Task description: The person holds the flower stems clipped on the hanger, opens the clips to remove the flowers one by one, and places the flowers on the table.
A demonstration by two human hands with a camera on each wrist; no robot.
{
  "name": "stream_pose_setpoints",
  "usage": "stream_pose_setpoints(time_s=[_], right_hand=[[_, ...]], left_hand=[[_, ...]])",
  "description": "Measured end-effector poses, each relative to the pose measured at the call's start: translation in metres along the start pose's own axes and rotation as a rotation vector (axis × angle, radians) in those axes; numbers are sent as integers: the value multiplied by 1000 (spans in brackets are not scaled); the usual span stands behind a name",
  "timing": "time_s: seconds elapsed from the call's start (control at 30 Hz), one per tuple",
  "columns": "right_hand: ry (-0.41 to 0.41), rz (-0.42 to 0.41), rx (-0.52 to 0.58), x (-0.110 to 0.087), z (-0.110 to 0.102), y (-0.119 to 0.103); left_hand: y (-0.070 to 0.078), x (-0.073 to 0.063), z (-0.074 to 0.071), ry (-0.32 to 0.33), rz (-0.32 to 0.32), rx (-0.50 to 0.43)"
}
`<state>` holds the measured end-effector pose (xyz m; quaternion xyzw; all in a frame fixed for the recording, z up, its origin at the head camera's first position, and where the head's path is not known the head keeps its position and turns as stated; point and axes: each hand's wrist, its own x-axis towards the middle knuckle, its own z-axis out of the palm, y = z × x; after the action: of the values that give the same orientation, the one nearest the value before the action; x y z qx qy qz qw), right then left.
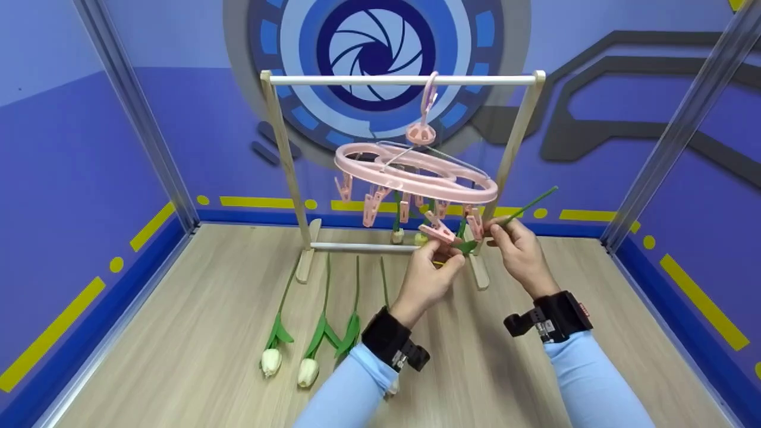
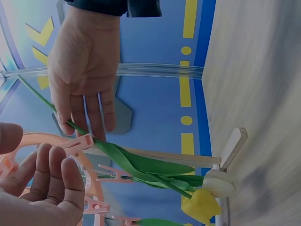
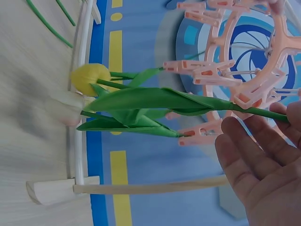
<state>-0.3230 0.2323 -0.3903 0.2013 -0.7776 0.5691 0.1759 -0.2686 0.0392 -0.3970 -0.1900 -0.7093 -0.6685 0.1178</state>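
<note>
My right hand (image 1: 524,255) pinches the green stem of a yellow tulip (image 2: 202,206) between thumb and fingers. Its bloom hangs downward and the free stem end points up and right. Close to the stem is a pink clothespin (image 3: 256,94) on the hanging drying rack (image 1: 416,172). My left hand (image 1: 429,276) is just below the rack, its fingers loosely bent and thumb apart from them. Another clothespin (image 1: 439,229) tilts right above its fingertips; whether they touch is unclear. A white tulip (image 2: 219,183) hangs beside the yellow one.
A wooden stand with a white top bar (image 1: 357,79) carries the rack. Several white tulips lie on the table, including one on the left (image 1: 271,361); my left forearm partly hides others. Patterned blue panels (image 1: 178,119) enclose the back and sides.
</note>
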Motion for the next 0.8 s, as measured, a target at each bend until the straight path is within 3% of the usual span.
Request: stream_pose_setpoints(time_s=[0.53,0.8], right_hand=[[-87,-78,75,-10,13,-15],[-116,-78,85,-14,17,-20]], left_hand=[[5,6,-1,3,26,-21],[9,11,-6,12,33,17]])
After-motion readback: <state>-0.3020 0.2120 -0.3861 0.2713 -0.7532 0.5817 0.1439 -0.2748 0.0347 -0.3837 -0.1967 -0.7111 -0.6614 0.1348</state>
